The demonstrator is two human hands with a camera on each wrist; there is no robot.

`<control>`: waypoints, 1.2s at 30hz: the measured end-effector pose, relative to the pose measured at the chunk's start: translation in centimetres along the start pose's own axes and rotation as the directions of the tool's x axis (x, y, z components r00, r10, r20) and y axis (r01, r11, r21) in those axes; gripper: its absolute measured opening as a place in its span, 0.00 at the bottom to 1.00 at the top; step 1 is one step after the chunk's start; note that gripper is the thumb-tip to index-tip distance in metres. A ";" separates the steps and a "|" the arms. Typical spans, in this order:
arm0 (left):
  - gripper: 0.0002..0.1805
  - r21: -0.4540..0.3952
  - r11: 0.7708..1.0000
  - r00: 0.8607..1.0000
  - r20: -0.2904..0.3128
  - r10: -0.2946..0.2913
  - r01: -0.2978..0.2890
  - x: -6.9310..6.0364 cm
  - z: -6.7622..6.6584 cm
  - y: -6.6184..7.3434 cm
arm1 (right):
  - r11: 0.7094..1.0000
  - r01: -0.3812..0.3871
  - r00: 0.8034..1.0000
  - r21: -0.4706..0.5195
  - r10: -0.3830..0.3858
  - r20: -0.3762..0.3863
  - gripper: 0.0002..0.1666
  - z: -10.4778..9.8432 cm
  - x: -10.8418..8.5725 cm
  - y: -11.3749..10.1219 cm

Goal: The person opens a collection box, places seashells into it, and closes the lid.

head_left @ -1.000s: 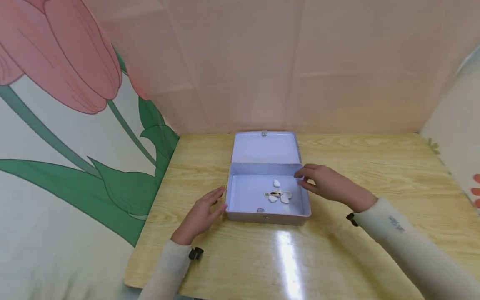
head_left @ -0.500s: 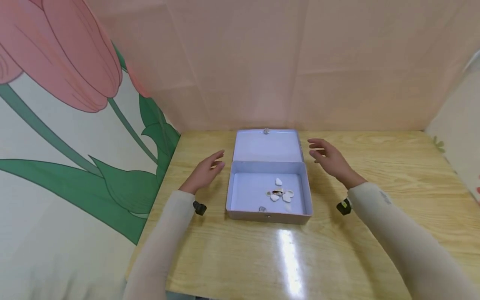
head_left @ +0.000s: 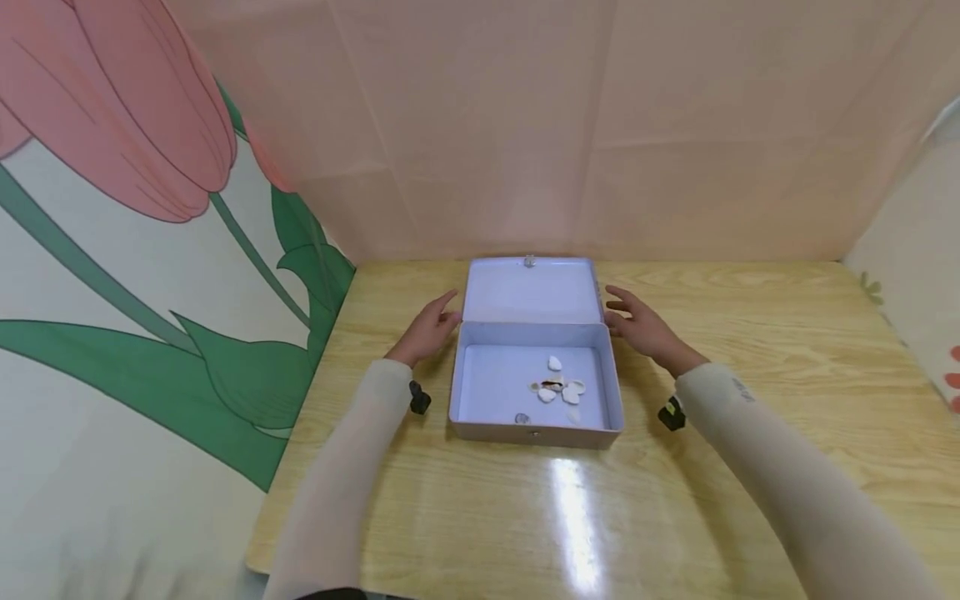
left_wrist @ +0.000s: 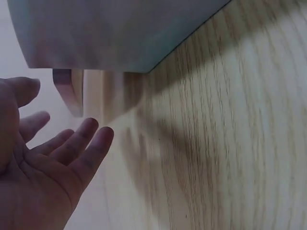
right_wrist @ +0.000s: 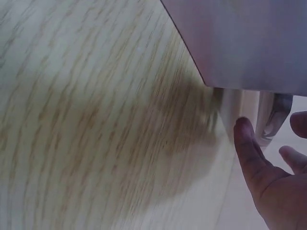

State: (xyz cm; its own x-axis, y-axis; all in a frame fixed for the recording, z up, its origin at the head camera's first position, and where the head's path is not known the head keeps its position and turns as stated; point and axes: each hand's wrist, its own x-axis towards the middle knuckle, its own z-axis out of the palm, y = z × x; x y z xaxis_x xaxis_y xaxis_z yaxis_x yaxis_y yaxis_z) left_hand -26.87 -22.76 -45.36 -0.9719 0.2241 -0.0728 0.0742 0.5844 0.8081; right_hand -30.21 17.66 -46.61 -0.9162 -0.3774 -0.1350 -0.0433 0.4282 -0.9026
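Observation:
A pale lavender metal box [head_left: 534, 436] lies on the table with its lid [head_left: 531, 292] swung back. Inside, small white shell-like pieces [head_left: 572, 392] cluster right of the middle, and a small grey round piece [head_left: 522, 418] sits near the front wall. My left hand [head_left: 429, 331] is beside the left end of the hinge line, fingers extended. On the opposite side, my right hand [head_left: 648, 332] reaches toward the lid's right edge with relaxed fingers. Both wrist views show the fingers spread near the box's outer wall [left_wrist: 96, 33] and the lid, gripping nothing; contact is hard to tell.
The light wooden table [head_left: 750, 333] extends to both sides of the box. Behind it hangs a pinkish cloth [head_left: 480, 167], close to the lid's far edge. A wall with a painted tulip [head_left: 127, 108] stands at the left.
My right hand has left the box's right rim and moved back beside the lid. The left hand has moved from the front left side toward the hinge. Both then came inward.

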 end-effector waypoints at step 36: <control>0.31 0.119 0.993 0.996 0.093 0.001 -0.013 2.8 0.7 -0.4 | 0.994 -0.037 0.998 -0.099 0.041 0.038 0.37 -0.1 2.3 0.0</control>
State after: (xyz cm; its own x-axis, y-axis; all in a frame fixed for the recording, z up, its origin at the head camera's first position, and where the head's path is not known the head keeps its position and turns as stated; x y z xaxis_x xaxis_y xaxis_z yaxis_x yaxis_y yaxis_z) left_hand -29.47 -21.79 -46.29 -0.9466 0.2968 -0.1260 0.1124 0.6699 0.7339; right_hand -32.35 16.88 -46.88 -0.9015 -0.3903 -0.1869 -0.0487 0.5207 -0.8524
